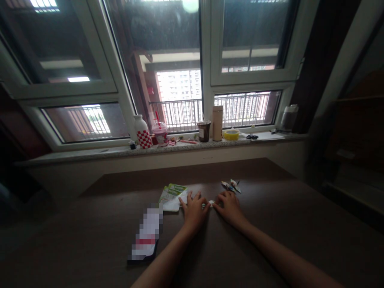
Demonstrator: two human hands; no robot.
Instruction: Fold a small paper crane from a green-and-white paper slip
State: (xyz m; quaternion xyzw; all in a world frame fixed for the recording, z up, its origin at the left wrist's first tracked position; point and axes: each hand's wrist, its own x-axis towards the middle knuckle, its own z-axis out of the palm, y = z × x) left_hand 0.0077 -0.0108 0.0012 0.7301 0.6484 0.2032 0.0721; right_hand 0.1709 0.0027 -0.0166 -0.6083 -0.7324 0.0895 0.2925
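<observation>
A small white folded piece of paper lies on the brown table between my two hands. The thumb and forefinger of my left hand press its left end, while the other fingers spread over the sheets beside it. My right hand holds the right end, its fingers curled together. Just beyond the right hand lie a few small pointed folded paper pieces. Green and white printed paper sheets are stacked left of my left hand, which partly covers them.
A blurred-out flat object with a dark edge lies by my left forearm. Along the windowsill stand a checkered white bottle, a pink drink cup, a brown cup, a tan flask, yellow tape and scissors.
</observation>
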